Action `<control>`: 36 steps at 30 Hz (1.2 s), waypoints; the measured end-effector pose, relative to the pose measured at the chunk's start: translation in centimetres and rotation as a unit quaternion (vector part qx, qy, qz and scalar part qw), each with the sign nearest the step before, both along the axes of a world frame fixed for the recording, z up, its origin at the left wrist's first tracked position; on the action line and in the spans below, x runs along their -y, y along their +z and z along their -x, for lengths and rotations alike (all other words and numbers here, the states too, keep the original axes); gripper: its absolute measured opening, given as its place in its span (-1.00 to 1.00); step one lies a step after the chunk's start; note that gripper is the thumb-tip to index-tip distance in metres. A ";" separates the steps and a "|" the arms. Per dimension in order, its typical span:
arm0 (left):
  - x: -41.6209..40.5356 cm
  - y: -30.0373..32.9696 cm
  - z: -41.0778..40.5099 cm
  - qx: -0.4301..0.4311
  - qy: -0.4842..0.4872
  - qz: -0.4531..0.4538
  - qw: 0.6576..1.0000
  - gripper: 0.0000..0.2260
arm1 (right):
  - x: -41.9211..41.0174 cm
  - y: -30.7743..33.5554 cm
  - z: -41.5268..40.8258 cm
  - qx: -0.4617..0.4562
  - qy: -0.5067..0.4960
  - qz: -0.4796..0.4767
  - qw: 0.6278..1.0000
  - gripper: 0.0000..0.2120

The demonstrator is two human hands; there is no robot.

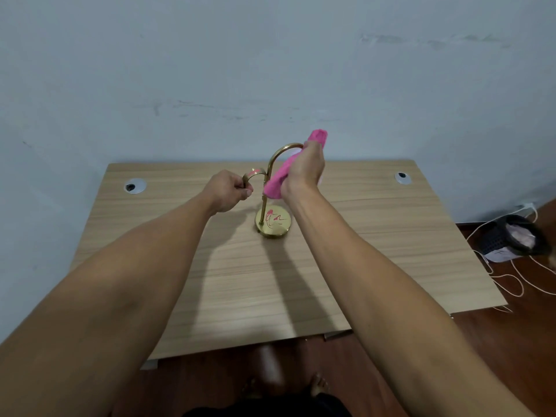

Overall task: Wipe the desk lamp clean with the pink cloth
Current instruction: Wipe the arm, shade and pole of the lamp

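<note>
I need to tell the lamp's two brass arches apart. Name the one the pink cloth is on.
The taller arch, curving right from the stem: the right hand presses the pink cloth at its end. The shorter arch, curling left, has only the bare left hand gripping it.

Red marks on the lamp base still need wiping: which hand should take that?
Right. The right hand already holds the pink cloth, hanging just above the lamp base. The left hand grips the smaller curved arm, steadying the lamp, and has no cloth.
</note>
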State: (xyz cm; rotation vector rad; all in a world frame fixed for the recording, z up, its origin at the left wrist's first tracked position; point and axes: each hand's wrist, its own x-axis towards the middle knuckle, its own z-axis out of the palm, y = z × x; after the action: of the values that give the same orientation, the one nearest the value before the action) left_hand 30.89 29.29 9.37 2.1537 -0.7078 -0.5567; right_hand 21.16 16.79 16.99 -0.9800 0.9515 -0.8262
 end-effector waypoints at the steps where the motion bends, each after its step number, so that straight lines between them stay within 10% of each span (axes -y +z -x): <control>1: 0.0 0.0 0.0 0.009 -0.001 -0.002 1.000 -0.93 | -0.7 0.7 0.0 -0.001 -0.003 -0.019 1.000 -0.72; 6: 0.0 0.2 0.3 0.047 -0.006 -0.013 0.999 -0.91 | -3.6 2.5 0.8 0.019 0.010 -0.040 0.999 -0.80; 14: 0.1 0.2 -0.1 0.046 -0.012 -0.015 0.999 -0.91 | -3.6 -3.1 3.2 -0.107 0.135 0.266 0.948 -0.69; 19: 0.0 0.1 -0.2 0.050 -0.016 -0.012 0.999 -0.91 | -1.9 -3.0 4.2 -0.110 0.090 0.049 0.989 -0.82; 25: 0.1 -0.2 -0.5 0.053 -0.018 -0.015 0.998 -0.92 | -0.4 0.1 3.7 0.158 -0.008 -0.212 0.964 -0.87; 36: 0.2 0.1 -0.3 0.043 -0.014 -0.028 0.999 -0.93 | -2.8 0.7 1.5 0.091 0.092 -0.069 0.989 -0.83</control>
State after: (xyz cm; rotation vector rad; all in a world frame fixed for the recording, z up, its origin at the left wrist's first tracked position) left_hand 31.16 29.07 9.51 2.2338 -0.7783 -0.5076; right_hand 19.66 19.57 17.74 -0.8423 0.7385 -0.6725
